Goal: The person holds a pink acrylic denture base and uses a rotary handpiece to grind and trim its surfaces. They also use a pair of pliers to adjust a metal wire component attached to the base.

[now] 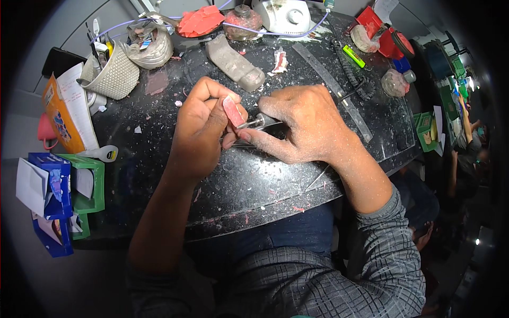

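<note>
Fingers [216,112] of the left hand [196,140] pinch a small pink piece [232,109] above the tabletop [151,159], leaving its broad face and lower end exposed, presumably so the metal tool [259,122] can reach it. Those of the right hand [310,124] grip that slim, shiny tool much like a pen, its thin tip at the piece's lower end (whether they truly touch, I can't tell from where I stand). Both sets of fingertips sit close together, probably for steadiness.

The pink piece is flat and oblong, rounded at the top, with a chalky bloom; pale powder coats the right hand too. Beyond the fingers lies a smooth grey block [236,63], long and rounded at its corners, perhaps pushed there to leave elbow room. Farther off, past the left fingers, a woven-looking pale basket [114,77] keeps slender implements upright, likely for an easy grab, and a pile of thin red sheets [200,21] rests beyond the block. To the right of the right fingers, a clear, scuffed flat strip [321,71] slants across the glossy black, crumb-strewn surface.
</note>
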Available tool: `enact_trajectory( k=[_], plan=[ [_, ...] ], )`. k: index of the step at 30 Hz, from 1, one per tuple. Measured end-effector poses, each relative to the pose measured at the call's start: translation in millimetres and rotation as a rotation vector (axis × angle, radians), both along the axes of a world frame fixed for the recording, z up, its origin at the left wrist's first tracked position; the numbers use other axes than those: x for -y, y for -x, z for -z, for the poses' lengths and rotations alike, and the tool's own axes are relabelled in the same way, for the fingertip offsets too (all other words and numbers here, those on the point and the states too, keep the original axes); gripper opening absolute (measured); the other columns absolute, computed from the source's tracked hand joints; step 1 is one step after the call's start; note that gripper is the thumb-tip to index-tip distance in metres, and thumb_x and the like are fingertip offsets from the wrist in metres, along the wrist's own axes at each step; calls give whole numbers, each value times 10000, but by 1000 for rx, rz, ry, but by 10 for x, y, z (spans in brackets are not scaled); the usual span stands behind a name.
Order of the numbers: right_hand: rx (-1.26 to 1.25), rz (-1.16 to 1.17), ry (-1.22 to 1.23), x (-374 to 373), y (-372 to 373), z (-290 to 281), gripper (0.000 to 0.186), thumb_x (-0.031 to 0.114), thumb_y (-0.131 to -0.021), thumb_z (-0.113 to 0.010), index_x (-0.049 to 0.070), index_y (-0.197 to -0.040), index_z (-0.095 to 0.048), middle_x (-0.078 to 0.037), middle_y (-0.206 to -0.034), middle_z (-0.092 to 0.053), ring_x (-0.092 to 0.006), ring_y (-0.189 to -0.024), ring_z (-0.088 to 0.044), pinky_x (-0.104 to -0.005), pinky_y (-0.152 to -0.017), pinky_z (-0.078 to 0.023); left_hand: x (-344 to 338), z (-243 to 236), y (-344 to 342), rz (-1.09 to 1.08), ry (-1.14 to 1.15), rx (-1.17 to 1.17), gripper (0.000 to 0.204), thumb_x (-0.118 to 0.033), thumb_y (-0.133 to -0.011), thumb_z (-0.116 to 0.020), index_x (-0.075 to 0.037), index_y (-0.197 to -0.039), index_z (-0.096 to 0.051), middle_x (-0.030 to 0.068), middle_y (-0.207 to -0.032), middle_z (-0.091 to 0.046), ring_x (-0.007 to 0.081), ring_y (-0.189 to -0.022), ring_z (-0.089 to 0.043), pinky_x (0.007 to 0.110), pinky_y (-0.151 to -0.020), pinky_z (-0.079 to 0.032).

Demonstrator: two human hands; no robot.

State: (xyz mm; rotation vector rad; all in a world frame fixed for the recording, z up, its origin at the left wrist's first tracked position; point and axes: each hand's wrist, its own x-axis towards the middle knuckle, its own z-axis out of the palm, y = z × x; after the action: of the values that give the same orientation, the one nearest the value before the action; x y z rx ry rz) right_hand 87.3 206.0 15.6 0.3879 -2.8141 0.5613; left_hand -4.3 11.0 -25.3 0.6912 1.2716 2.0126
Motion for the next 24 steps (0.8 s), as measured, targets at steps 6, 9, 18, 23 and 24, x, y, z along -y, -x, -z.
enact_trajectory(
  k=[6, 9, 18, 23, 24],
  plan=[
    [-7, -8, -1, -2, 10, 15, 553, 553, -867, -717, 51, -665, -607, -135, -617, -617, -349, -585, -652, -452, -542, -507, 0, -12, -4, -41, 37, -19, 119, -117, -1095, -487, -3, -1130, -487, 97, -853, -638, 63, -618, -500, 224, -541, -382],
    [-30, 23, 31, 16, 11, -7, 546, 551, -860, -726, 55, -666, -601, -132, -611, -612, -345, -579, -650, -446, -531, -505, -19, -31, -33, -58, 33, 18, 123, -118, -1095, -489, -1, -1130, -491, 92, -836, -632, 63, -610, -491, 225, -542, -382],
    [-198, -38, 261, -122, 26, 45, 365, 375, -826, -814, 70, -738, -634, -97, -583, -571, -302, -518, -612, -389, -498, -471, 29, -85, 0, 86, 53, 87, 157, -140, -1087, -528, -13, -1171, -488, 58, -753, -584, 47, -600, -433, 213, -533, -324],
    [-176, -14, 380, -107, -2, 56, 199, 232, -827, -805, 87, -881, -681, -66, -619, -586, -242, -514, -614, -334, -516, -482, 29, -71, -22, 130, -16, 248, 200, -100, -1045, -574, -67, -1179, -429, 49, -731, -554, 53, -530, -413, 218, -496, -318],
    [-174, -22, 407, -80, 0, 24, 202, 227, -825, -804, 88, -916, -690, -64, -631, -597, -240, -518, -618, -331, -524, -491, 30, -65, -9, 148, -44, 274, 206, -92, -1040, -579, -77, -1172, -421, 53, -737, -558, 53, -524, -414, 218, -491, -315]
  ],
)
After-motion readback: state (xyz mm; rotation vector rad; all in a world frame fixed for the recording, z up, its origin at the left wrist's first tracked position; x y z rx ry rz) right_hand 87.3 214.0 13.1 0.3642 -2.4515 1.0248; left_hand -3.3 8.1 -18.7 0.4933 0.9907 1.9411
